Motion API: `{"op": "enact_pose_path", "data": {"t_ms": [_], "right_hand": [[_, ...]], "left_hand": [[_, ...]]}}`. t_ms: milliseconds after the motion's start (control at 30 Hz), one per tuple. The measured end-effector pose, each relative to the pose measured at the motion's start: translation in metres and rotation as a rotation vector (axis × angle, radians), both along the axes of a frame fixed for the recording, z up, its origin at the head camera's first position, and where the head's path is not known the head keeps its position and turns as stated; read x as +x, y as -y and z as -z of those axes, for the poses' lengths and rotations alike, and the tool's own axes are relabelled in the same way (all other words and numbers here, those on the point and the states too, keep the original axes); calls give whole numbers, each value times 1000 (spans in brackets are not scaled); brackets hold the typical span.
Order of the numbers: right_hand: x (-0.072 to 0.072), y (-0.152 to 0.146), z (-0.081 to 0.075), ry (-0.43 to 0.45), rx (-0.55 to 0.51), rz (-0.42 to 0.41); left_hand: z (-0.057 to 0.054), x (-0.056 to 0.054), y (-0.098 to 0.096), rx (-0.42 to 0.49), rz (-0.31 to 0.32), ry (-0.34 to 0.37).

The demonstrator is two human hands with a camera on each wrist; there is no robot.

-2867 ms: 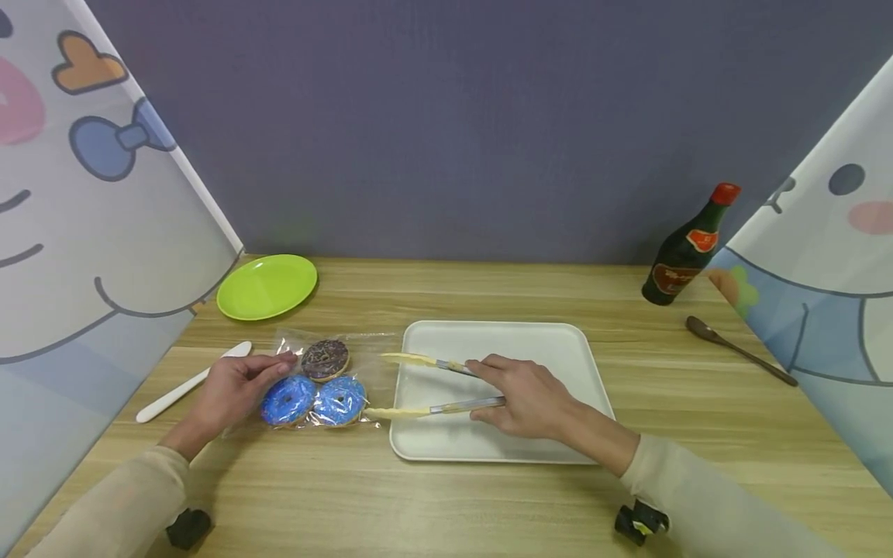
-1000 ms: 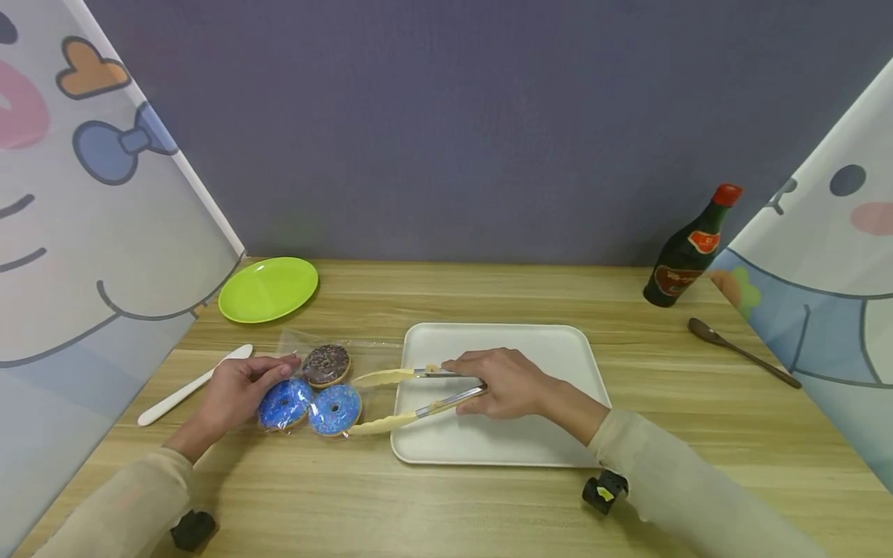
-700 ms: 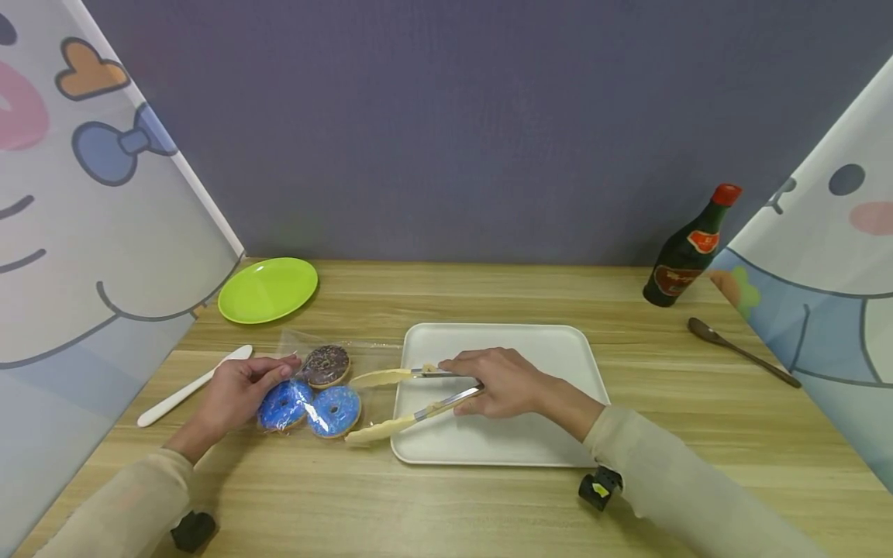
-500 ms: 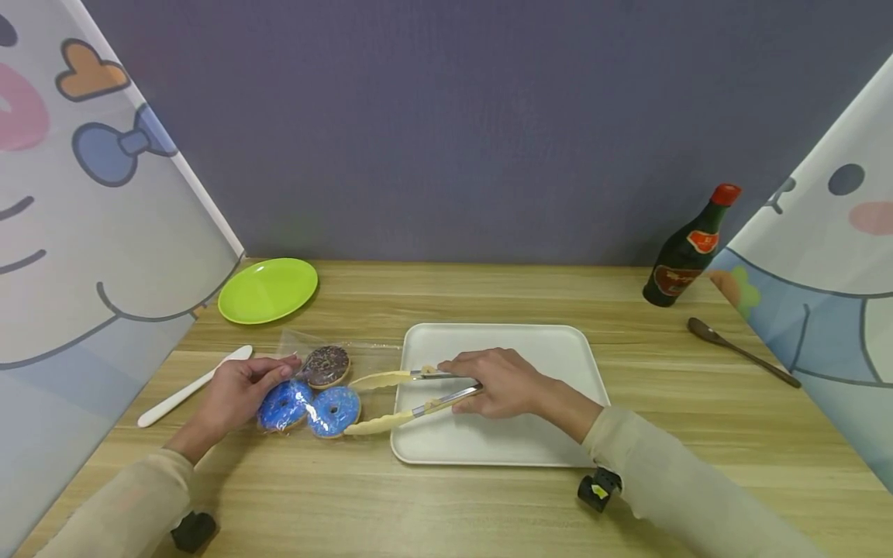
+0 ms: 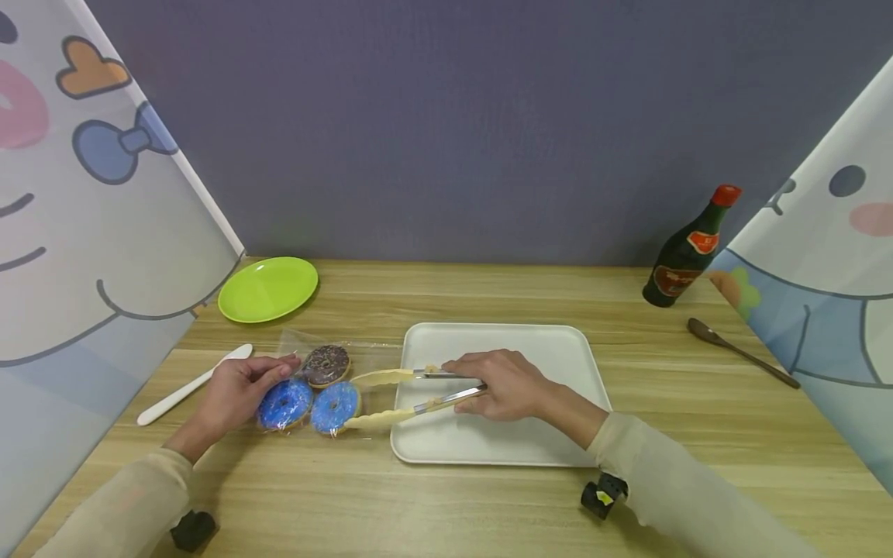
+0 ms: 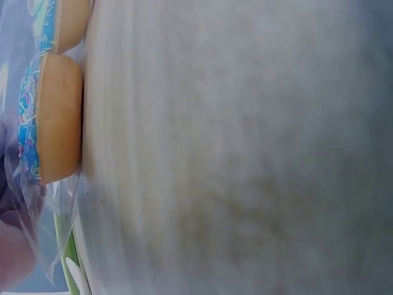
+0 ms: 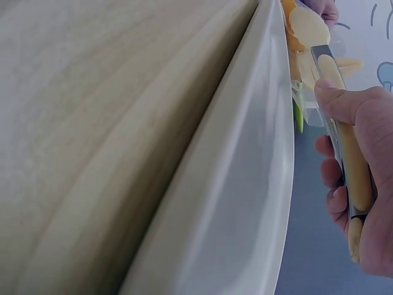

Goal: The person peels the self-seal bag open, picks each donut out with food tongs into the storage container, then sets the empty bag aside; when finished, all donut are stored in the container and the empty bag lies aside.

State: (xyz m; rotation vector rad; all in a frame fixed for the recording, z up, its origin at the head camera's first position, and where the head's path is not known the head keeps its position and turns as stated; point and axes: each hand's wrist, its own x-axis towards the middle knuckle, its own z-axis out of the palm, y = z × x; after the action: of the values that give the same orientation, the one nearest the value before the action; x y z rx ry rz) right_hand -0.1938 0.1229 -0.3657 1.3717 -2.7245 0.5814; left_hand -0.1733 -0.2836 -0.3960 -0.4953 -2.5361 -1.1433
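Note:
My left hand (image 5: 233, 391) pinches the open-ended-looking clear plastic bag (image 5: 300, 339) at its left side. Three doughnuts lie within it: a chocolate one with sprinkles (image 5: 325, 358), and two with blue icing, the left (image 5: 274, 411) and the right (image 5: 323, 417). In the left wrist view a blue-iced doughnut (image 6: 60, 120) stands close beside the bag-holding fingers (image 6: 15, 252). My right hand (image 5: 505, 385) grips tongs (image 5: 443, 401) with cream tips and metal arms, spread apart. Their lower tip reaches the right blue doughnut's edge; the upper tip is near the chocolate one.
A white tray (image 5: 558, 434) lies under the right hand. At the left are a white plastic knife-like utensil (image 5: 188, 391) and a green plate (image 5: 268, 291). A dark bottle (image 5: 677, 267) stands at the back right, near a brown wooden spoon (image 5: 743, 353).
My right hand has moved left with the tongs, bringing their tips to the doughnuts. The right blue doughnut has shifted and tilted slightly. My left hand has stayed on the bag.

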Motion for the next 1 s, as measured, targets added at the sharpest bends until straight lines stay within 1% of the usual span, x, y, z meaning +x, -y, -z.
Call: {"op": "enact_pose_path", "data": {"t_ms": [200,333,467,600,1000], "right_hand": [[2,-7,-3,17,20,41],[3,-10,-4,17,24,38],[4,-14,-6,2,12,39],[6,-19,-7,-13,-13,40],[12,-32,-8,-13,-32,74]], "left_hand": [[-1,1,0,6,-2,-11],[-2,1,0,-2,-8,-11],[-2,2,0,2,-4,3],[-2,2,-1,-5,-10,2],[-2,2,-2,-6,-14,5]]}}
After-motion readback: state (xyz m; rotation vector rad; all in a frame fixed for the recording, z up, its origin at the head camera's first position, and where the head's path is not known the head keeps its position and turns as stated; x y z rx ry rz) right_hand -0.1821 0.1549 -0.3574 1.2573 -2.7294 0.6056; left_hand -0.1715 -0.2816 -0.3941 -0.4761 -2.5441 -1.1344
